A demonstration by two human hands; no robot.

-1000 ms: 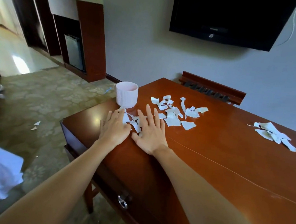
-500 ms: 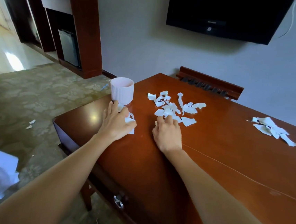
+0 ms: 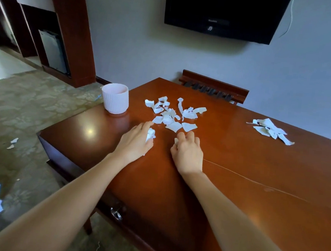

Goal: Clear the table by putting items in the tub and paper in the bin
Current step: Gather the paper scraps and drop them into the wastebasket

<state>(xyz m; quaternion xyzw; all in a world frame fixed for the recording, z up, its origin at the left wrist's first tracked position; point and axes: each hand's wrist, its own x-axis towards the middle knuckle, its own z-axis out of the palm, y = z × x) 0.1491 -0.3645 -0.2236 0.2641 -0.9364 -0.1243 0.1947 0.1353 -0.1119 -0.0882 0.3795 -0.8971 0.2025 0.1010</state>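
Paper scraps [image 3: 171,115], head view: thin, torn, irregular white pieces lay loose mid-surface [image 3: 237,172] on glossy red-brown wood, beside a ribbed pale cup [image 3: 114,98]. A second pile [image 3: 271,130] lay well apart to the right. The left hand [image 3: 136,142] pinched crumpled scraps at the thumb. The right hand [image 3: 188,152] was curled over more, white showing under its fingers. Judged best: rake the light pieces together flat against the slick wood, then close firmly, so none slide off the edge.

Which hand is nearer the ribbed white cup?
Left. The left hand, gripping paper scraps, sits diagonally right of the ribbed white cup, towards the camera; the right hand, pinching a paper scrap, lies farther right.
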